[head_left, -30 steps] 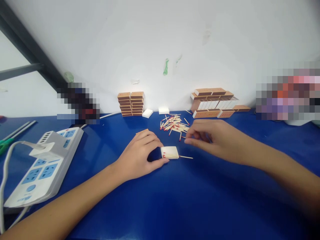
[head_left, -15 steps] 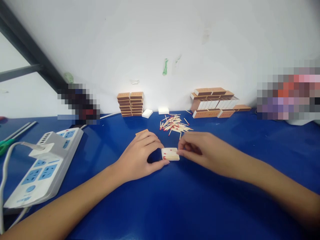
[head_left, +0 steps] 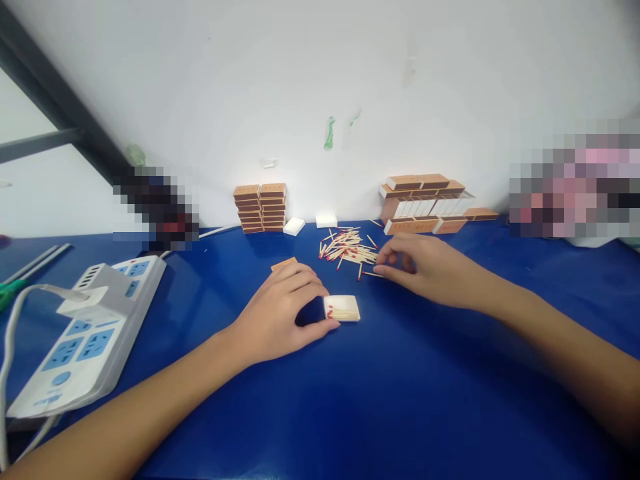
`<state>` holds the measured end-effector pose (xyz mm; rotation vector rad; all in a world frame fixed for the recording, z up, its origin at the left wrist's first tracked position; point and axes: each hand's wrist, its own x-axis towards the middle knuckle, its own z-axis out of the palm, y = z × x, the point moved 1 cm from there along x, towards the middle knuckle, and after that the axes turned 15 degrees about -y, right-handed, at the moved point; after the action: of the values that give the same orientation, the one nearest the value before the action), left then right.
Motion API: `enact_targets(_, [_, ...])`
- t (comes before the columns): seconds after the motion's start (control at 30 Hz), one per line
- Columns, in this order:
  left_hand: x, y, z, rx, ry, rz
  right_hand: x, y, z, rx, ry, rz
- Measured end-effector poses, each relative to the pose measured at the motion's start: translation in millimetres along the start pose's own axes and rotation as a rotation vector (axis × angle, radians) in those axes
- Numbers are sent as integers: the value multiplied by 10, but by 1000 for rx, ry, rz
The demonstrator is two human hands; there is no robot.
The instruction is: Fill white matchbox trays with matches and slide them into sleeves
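Note:
A white matchbox tray point(head_left: 350, 301) lies on the blue table with several red-headed matches point(head_left: 345, 314) along its near side. The thumb and forefinger of my left hand point(head_left: 285, 313) grip its left end. Partly hidden beyond that hand is an orange-brown piece point(head_left: 283, 264), perhaps a matchbox sleeve. My right hand point(head_left: 415, 267) is at the right edge of a loose match pile point(head_left: 347, 247), thumb and fingertips slightly apart, with no match visibly held. Beneath its thumb a single match point(head_left: 369, 273) sticks out to the left.
Matchboxes stand in a left stack point(head_left: 261, 208) and a wider right stack point(head_left: 425, 207) against the wall. Between them lie two white trays point(head_left: 294, 227), point(head_left: 327, 221). At left are a power strip point(head_left: 90, 333) with a plugged-in cable and a green-handled tool point(head_left: 13, 290).
My right hand has moved from the tray up and right to the match pile. In the tray, the matches now lie together along the near side. My left hand has stayed put.

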<state>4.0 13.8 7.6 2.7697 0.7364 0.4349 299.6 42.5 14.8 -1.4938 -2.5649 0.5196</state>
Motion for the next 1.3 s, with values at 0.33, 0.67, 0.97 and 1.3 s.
enact_targets(0.33, [2, 3, 8, -22, 4, 3, 67, 26, 119, 33, -84, -194])
enact_targets(0.67, [12, 11, 5, -14, -6, -15, 147, -12, 158, -12, -94, -137])
enact_targets(0.97, [5, -6, 25, 4, 25, -29, -55, -577, 197, 36, -63, -152])
enact_targets(1.3, [20, 21, 26, 9, 12, -22, -31, -574, 206, -20, 38, -106])
